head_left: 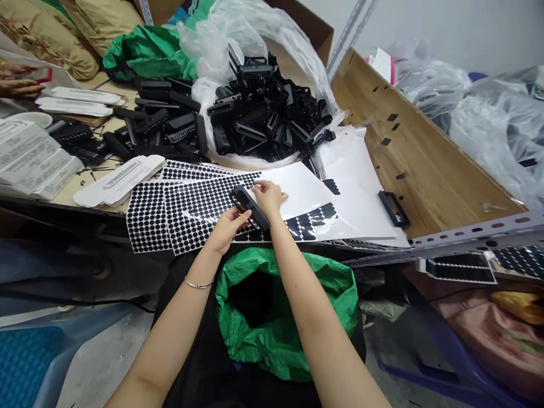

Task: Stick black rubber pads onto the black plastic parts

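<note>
A long black plastic part (250,207) with a recessed slot is gripped in my left hand (227,229), between thumb and fingers, held tilted over the sticker sheets. My right hand (268,198) is just beyond it, its fingertips drawn together at the edge of a sheet of round black stickers (199,207). Whatever those fingertips pinch is too small to make out. More dotted sheets (147,218) lie under and to the left of that one. A sheet with larger black stickers (312,221) lies at the right, partly under white backing paper (301,187).
Behind the sheets, black parts (263,113) fill a clear plastic bag. White card sleeves (119,181) and stacked boxes (34,158) stand left. A green sack (289,362) gapes below my forearms. One black part (394,209) rests by the wooden side board (420,141). Another person's hand (19,82) holds a phone.
</note>
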Action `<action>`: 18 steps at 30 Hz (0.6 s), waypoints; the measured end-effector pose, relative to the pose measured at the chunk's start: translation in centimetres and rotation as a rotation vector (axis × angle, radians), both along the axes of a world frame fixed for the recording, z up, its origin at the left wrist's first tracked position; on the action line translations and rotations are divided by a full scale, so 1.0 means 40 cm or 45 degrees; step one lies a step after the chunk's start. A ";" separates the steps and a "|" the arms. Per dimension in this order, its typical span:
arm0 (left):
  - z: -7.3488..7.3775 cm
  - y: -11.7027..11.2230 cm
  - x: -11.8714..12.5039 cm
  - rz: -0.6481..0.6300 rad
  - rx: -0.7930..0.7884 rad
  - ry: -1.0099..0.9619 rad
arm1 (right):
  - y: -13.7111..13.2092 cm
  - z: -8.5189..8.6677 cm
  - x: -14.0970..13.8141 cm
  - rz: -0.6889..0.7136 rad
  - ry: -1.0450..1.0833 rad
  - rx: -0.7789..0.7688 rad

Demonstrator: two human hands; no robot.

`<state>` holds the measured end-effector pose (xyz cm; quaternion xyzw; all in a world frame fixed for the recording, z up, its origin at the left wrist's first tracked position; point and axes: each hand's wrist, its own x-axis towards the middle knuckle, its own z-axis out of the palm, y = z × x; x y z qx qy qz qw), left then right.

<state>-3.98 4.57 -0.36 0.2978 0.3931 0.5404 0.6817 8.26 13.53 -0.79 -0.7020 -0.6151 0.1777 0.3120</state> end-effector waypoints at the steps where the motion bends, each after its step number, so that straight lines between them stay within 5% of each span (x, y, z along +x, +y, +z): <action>1: -0.002 0.000 -0.001 0.023 -0.009 -0.008 | -0.001 -0.001 0.000 0.002 -0.003 0.013; 12: -0.004 0.007 0.003 0.177 -0.119 -0.119 | 0.010 -0.003 -0.001 0.005 0.032 -0.011; 18: -0.007 0.006 0.002 0.133 -0.082 -0.092 | -0.040 0.044 0.070 0.205 0.872 0.032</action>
